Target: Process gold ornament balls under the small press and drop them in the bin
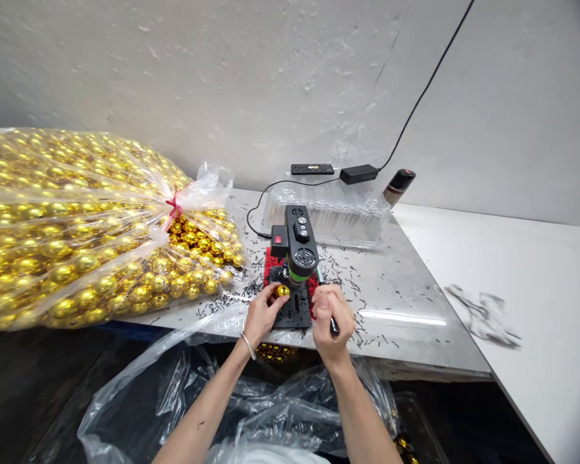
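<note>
Gold balls (58,248) figure at every scale of this setup, and the metal tabletop (415,296) carries most of them at its left side, inside a clear plastic bag (200,193) gathered with a red tie. Loose clear sheeting (265,412) spreads below the front edge, so sleeves and wrists are best held above it. Centred on the table is a black benchtop press (303,238), its base plate (292,317) over a red mat (272,263); standing square to that base should help both arms work evenly.

The right hand (333,319) is wrapped round the press's lever (335,328), fingers closed over it; a smooth, even pull would probably serve better than a jerk. The left hand (262,314) pinches one ball (283,290) between thumb and fingers, just beside the green-ringed underside of the press head, above the base plate. Whether that ball touches the tool or a seat cannot be told. To do this well, square it up before loading the lever, and set the fingertips low on its sides, clear of the head's path. Its polished curve could slip or turn. Smallest are the black slivers (211,303) strewn around; brushing them off the base would likely help seating.
</note>
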Motion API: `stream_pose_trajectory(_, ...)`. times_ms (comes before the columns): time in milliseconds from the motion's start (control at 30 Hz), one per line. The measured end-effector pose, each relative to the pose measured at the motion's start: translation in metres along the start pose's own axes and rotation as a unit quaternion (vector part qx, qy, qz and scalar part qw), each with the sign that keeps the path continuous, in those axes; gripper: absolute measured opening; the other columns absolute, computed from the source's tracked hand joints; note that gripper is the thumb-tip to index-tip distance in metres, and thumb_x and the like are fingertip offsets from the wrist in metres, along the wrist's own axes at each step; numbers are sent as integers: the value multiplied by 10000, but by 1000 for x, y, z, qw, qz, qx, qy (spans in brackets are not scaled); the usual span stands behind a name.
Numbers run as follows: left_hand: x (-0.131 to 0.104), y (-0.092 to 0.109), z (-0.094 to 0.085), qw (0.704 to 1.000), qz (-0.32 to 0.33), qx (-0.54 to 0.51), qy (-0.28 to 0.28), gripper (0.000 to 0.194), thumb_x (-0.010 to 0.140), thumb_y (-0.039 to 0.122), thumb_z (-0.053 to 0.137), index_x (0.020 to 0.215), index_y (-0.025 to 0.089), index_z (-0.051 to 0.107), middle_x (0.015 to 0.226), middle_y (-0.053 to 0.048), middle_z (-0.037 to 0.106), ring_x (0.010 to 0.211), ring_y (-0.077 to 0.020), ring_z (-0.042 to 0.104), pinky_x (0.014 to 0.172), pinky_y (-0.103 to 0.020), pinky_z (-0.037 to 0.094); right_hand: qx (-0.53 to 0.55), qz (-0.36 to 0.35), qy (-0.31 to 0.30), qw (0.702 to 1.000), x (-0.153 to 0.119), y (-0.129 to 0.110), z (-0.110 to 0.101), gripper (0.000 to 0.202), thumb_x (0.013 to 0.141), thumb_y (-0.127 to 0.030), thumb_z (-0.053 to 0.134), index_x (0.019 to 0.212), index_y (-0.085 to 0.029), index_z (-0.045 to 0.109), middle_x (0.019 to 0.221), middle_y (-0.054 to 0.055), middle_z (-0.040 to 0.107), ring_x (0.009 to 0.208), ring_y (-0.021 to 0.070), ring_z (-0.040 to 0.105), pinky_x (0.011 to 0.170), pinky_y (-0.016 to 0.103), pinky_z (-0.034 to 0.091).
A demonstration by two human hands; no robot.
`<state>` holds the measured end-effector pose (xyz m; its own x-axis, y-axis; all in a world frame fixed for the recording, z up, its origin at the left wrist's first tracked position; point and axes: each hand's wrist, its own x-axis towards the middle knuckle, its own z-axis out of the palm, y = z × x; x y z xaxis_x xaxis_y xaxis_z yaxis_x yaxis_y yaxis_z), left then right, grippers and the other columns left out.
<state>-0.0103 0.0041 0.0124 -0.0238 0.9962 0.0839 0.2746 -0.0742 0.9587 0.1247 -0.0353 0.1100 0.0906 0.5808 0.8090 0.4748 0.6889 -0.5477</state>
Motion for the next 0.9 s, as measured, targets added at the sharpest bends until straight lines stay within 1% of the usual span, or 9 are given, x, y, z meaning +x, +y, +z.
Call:
stream_pose_trajectory(67,-2,2,1,995,46,92,9,343,813,339,640,1122,190,643,863,-43,683,772,-179,607,774,-325,491,-1,-1,-5,1000,0,-1,-1,270,884,-52,381,663,-202,419,669,4,479,670,131,498,593,280,389)
stream_pose_trajectory(133,-4,4,3,983,100,154,16,334,821,319,640,1130,192,641,904,-61,688,822,-199,609,802,-346,484,-3,1,-11,1000,1,-2,-1,270,884,-48,381,665,-202,416,681,7,484,678,129,504,592,276,391)
stream_pose_trajectory(200,-5,5,4,971,148,186,16,323,831,306,635,1132,187,636,1001,-83,695,899,-218,611,837,-366,472,-6,1,-14,1000,1,-3,-2,271,885,-48,381,664,-201,415,694,10,491,683,127,510,587,272,392)
stream_pose_trajectory(267,-5,6,5,963,174,203,12,312,833,308,639,1121,188,638,1062,-89,696,951,-231,609,863,-384,457,-9,2,-16,1000,1,-3,-2,272,885,-50,384,661,-201,415,697,11,496,680,126,513,582,271,393)
stream_pose_trajectory(433,-2,2,4,962,175,211,7,303,826,337,652,1096,199,653,1063,-79,707,979,-239,611,878,-406,440,-8,-3,-18,1000,-6,3,-2,259,881,-53,375,676,-203,425,685,9,489,674,130,513,582,272,407)
stream_pose_trajectory(533,-1,-2,4,963,170,208,10,317,814,349,666,1094,199,660,1044,-80,713,965,-242,613,873,-413,442,-6,-26,-27,999,-16,13,0,231,880,-72,373,701,-201,441,694,13,490,671,132,509,577,270,420)
stream_pose_trajectory(633,-1,-4,5,963,170,210,11,331,812,365,666,1103,207,662,1042,-81,712,963,-244,610,871,-415,443,-12,-48,-26,998,-27,25,4,230,901,-130,351,706,-202,448,706,22,500,654,137,509,579,283,444)
stream_pose_trajectory(800,-2,-5,6,962,170,212,15,317,831,375,641,1100,208,666,1032,-83,709,957,-243,611,860,-413,449,-22,-55,6,998,-41,39,12,290,947,-220,293,694,-215,436,692,9,512,646,144,542,762,389,503)
stream_pose_trajectory(900,-2,-4,6,962,170,211,13,314,832,368,641,1096,200,663,1026,-86,710,957,-242,611,862,-411,449,-21,-46,21,998,-47,44,16,299,954,-230,279,694,-217,427,687,0,505,648,142,556,810,410,503)
